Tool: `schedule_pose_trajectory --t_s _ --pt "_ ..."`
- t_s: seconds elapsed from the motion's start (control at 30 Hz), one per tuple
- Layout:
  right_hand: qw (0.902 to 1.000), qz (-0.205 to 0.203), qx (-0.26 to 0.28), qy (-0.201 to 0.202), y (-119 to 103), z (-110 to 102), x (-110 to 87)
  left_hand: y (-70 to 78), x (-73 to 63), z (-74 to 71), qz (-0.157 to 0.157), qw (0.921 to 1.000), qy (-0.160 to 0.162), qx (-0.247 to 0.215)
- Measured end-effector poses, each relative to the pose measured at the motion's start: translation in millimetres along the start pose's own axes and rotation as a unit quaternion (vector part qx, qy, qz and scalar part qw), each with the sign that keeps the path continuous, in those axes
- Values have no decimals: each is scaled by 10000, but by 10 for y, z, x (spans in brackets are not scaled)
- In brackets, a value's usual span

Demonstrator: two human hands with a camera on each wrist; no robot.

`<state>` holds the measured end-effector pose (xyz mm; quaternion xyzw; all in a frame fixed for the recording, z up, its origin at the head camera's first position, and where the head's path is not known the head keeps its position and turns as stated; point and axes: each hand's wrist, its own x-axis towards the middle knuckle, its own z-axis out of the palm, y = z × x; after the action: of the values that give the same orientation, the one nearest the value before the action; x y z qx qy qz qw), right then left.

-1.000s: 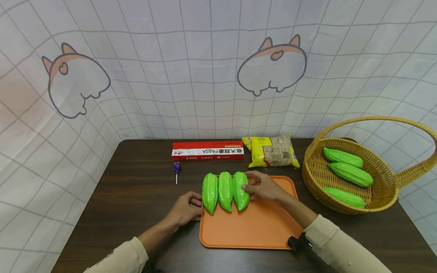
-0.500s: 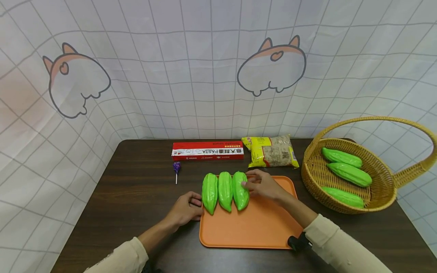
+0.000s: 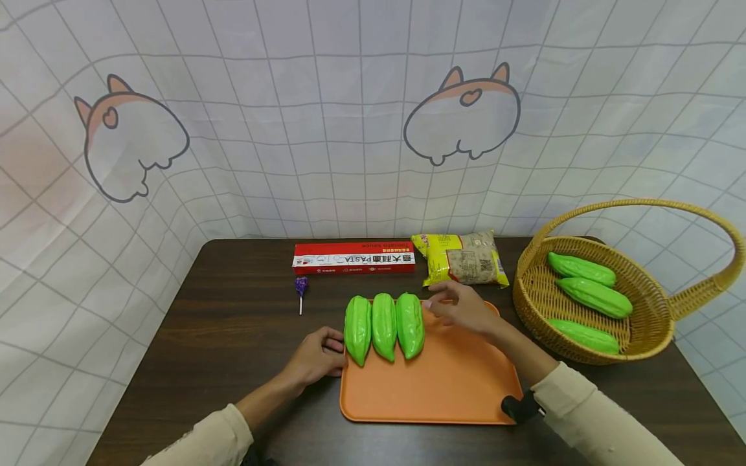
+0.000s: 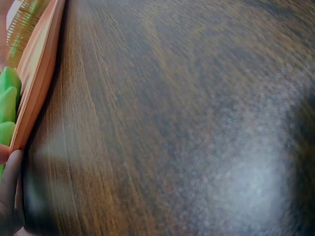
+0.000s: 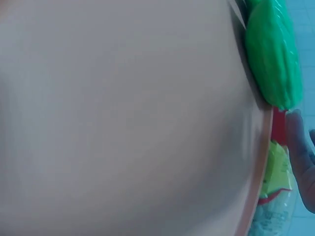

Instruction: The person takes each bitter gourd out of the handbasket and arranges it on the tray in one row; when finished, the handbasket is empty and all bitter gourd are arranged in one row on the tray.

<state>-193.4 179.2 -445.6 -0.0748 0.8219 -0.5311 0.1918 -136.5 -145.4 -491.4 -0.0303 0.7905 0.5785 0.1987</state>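
Note:
Three bright green bitter melons lie side by side on the left part of an orange tray point(image 3: 431, 395): a left one point(image 3: 357, 330), a middle one point(image 3: 384, 327) and a right one point(image 3: 410, 325). My left hand point(image 3: 315, 357) grips the tray's left rim, its fingers point(image 4: 9, 182) at the edge in the left wrist view. My right hand point(image 3: 463, 310) hovers over the tray's upper part, just right of the right melon, and holds nothing. In the right wrist view a melon point(image 5: 274, 56) lies just beyond its fingertips.
A wicker basket point(image 3: 536, 330) with a tall handle stands at the right, with three more green melons point(image 3: 594, 296) inside. Behind the tray lie a red pasta box point(image 3: 354, 257) and a yellow bag point(image 3: 463, 259). A purple lollipop point(image 3: 301, 286) lies left of them.
My right hand has let go of the right melon and moved slightly right and up from it. The melons, the tray and my left hand stay in place.

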Motion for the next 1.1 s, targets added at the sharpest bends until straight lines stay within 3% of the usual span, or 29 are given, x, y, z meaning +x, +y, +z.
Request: schedule_pose_trajectory --t_s 0.37,0.87,1.1 --pt "9967 -395 -689 -142 -67 -312 -103 2 7 -5 59 10000 -4 7" --pt "9916 -870 -923 -260 -131 -807 -402 -9 23 0 29 10000 59 69" --pt "9814 -1179 -1515 -82 -105 -1015 -574 -17 20 12 -15 9999 81 66"
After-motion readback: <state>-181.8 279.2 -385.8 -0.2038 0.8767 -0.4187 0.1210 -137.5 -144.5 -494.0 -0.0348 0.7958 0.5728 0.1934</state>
